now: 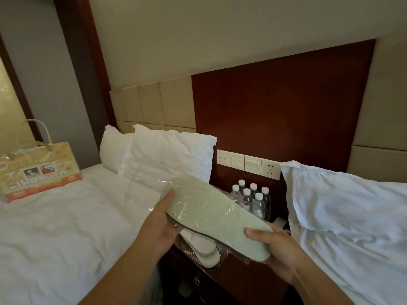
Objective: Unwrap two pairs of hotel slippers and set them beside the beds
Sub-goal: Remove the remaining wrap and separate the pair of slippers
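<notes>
The left grip (158,225) and right grip (279,249) each pinch one end of a plastic-wrapped slipper pair (211,214), thumb on the pale sole and fingers curled beneath. They hold it above the bedside desk (222,282), where a second pair (204,247) lies. The gift bag (39,170) on the left bed (66,238) reads, perhaps, "HONGFA".

Clear plastic water bottles (251,199) crowd the back of the dark wooden table (237,282), wrapped white slippers (204,245) its front; bare white bedding (66,227) lies left.

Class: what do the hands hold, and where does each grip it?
Slippers, sole up, partly in clear wrap: left hand grips the wrapped end, right hand the bare end.
</notes>
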